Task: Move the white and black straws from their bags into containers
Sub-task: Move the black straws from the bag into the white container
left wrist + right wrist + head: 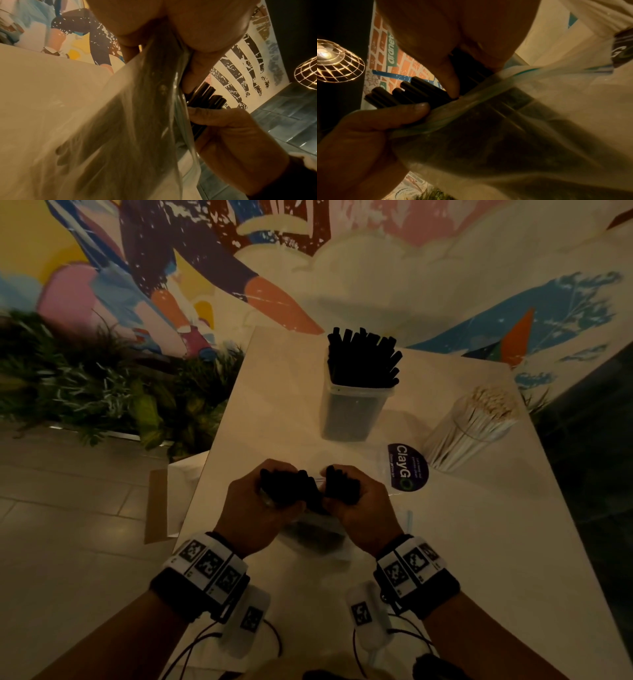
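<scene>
The bag is thin, clear, glossy plastic with a blue-green seal strip. The black straws look smooth and slightly shiny. The counter is smooth, pale and matt.

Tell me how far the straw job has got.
Done: one container already stands full of black straws. In hand: left hand and right hand grip more black straws at the bag. Left: the white straws, bundled on the table.

We see black straws in a clear tub, white straws, a purple sticker, a white table and a many-coloured mural
</scene>
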`<action>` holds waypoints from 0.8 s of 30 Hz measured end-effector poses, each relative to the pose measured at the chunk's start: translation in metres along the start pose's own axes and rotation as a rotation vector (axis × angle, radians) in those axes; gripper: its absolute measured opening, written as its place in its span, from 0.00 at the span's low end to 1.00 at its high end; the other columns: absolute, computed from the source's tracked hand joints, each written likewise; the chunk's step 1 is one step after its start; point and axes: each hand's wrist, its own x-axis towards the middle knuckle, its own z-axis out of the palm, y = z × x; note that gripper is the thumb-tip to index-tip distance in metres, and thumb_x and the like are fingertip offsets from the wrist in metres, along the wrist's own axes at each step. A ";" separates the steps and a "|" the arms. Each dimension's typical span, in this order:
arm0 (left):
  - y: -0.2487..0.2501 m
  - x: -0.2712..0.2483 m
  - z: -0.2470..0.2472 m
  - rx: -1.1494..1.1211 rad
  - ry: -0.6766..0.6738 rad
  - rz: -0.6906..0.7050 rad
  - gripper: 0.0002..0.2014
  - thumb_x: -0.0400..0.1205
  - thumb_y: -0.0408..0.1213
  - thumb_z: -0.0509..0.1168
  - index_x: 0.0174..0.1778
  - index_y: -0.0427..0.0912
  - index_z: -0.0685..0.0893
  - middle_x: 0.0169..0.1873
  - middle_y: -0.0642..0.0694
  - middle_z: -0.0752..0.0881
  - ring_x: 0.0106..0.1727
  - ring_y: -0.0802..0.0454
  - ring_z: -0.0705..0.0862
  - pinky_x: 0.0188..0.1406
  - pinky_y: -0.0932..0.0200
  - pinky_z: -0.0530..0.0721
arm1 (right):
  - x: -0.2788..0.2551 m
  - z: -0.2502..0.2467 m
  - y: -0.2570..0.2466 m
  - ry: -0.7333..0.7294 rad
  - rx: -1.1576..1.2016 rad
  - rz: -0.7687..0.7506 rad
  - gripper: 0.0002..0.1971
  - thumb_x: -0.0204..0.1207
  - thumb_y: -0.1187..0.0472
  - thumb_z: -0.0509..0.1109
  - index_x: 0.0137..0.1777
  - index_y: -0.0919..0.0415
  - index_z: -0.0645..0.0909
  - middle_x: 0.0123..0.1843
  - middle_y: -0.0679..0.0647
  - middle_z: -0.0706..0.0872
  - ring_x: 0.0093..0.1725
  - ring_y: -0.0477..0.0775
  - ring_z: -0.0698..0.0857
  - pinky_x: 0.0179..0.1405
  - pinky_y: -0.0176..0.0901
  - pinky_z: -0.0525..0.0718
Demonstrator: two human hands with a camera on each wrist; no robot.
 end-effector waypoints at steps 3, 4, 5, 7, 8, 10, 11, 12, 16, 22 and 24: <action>0.000 -0.002 0.000 -0.031 -0.039 0.017 0.20 0.61 0.44 0.74 0.49 0.53 0.81 0.48 0.65 0.86 0.50 0.64 0.85 0.52 0.73 0.79 | 0.001 0.002 0.000 -0.080 -0.078 -0.020 0.16 0.71 0.64 0.73 0.52 0.41 0.81 0.44 0.44 0.86 0.47 0.48 0.87 0.56 0.43 0.85; -0.001 -0.003 0.000 -0.031 -0.047 0.023 0.20 0.61 0.44 0.74 0.49 0.51 0.82 0.48 0.64 0.86 0.51 0.63 0.85 0.52 0.72 0.79 | 0.001 0.003 -0.001 -0.081 -0.108 -0.028 0.13 0.70 0.60 0.72 0.48 0.39 0.81 0.43 0.44 0.86 0.47 0.49 0.86 0.55 0.43 0.84; -0.002 -0.004 -0.001 -0.023 -0.051 0.023 0.20 0.60 0.43 0.74 0.48 0.51 0.82 0.48 0.63 0.86 0.50 0.63 0.85 0.52 0.72 0.79 | 0.002 0.003 -0.002 -0.060 -0.117 -0.031 0.09 0.68 0.57 0.71 0.44 0.40 0.81 0.42 0.44 0.86 0.46 0.49 0.86 0.54 0.43 0.84; -0.002 -0.006 -0.001 0.003 -0.046 0.009 0.19 0.60 0.40 0.75 0.46 0.55 0.82 0.47 0.64 0.86 0.50 0.64 0.84 0.52 0.74 0.79 | 0.004 0.000 -0.003 0.010 -0.061 -0.032 0.06 0.65 0.61 0.70 0.37 0.47 0.80 0.39 0.50 0.85 0.44 0.54 0.85 0.53 0.48 0.84; -0.002 -0.006 -0.002 0.014 -0.042 0.004 0.18 0.61 0.41 0.74 0.45 0.57 0.82 0.46 0.65 0.85 0.49 0.64 0.84 0.51 0.74 0.78 | 0.006 -0.002 -0.002 0.033 -0.014 -0.029 0.09 0.65 0.67 0.69 0.35 0.50 0.79 0.38 0.53 0.84 0.44 0.57 0.84 0.53 0.52 0.83; -0.003 -0.007 -0.003 0.026 -0.034 0.010 0.18 0.60 0.46 0.72 0.46 0.65 0.82 0.46 0.65 0.85 0.49 0.64 0.84 0.50 0.74 0.79 | 0.009 -0.004 0.000 0.034 0.055 -0.002 0.18 0.65 0.77 0.66 0.32 0.49 0.78 0.36 0.55 0.84 0.43 0.61 0.83 0.53 0.56 0.82; -0.002 -0.007 -0.003 0.024 -0.031 0.016 0.19 0.60 0.47 0.71 0.46 0.68 0.81 0.45 0.65 0.85 0.48 0.63 0.84 0.49 0.72 0.79 | 0.010 -0.003 0.003 0.018 0.063 0.020 0.22 0.66 0.79 0.65 0.30 0.47 0.78 0.36 0.55 0.83 0.42 0.60 0.83 0.52 0.56 0.82; -0.003 -0.006 -0.004 0.025 -0.029 0.021 0.19 0.60 0.47 0.71 0.45 0.70 0.81 0.44 0.65 0.85 0.47 0.63 0.84 0.49 0.71 0.80 | 0.011 -0.002 0.005 0.001 0.059 0.042 0.24 0.66 0.80 0.65 0.29 0.45 0.78 0.36 0.56 0.84 0.41 0.59 0.83 0.51 0.55 0.83; -0.002 -0.007 -0.003 0.053 -0.029 0.052 0.18 0.61 0.46 0.72 0.44 0.69 0.81 0.43 0.65 0.85 0.45 0.64 0.85 0.46 0.73 0.80 | 0.007 0.001 0.003 0.006 0.062 0.013 0.22 0.66 0.77 0.65 0.29 0.44 0.77 0.34 0.55 0.84 0.39 0.57 0.83 0.48 0.50 0.83; -0.005 -0.007 -0.004 0.020 -0.034 0.018 0.16 0.60 0.47 0.73 0.43 0.56 0.81 0.41 0.57 0.86 0.43 0.59 0.85 0.45 0.67 0.82 | 0.002 -0.001 0.023 0.025 -0.090 0.094 0.16 0.73 0.74 0.68 0.32 0.51 0.80 0.36 0.55 0.86 0.40 0.54 0.85 0.48 0.49 0.85; -0.004 -0.007 -0.003 -0.008 -0.051 0.004 0.15 0.61 0.46 0.73 0.43 0.56 0.81 0.40 0.56 0.86 0.43 0.57 0.85 0.46 0.62 0.84 | -0.003 0.001 0.036 -0.048 -0.250 0.195 0.12 0.76 0.65 0.68 0.34 0.48 0.82 0.36 0.49 0.86 0.40 0.50 0.85 0.48 0.50 0.83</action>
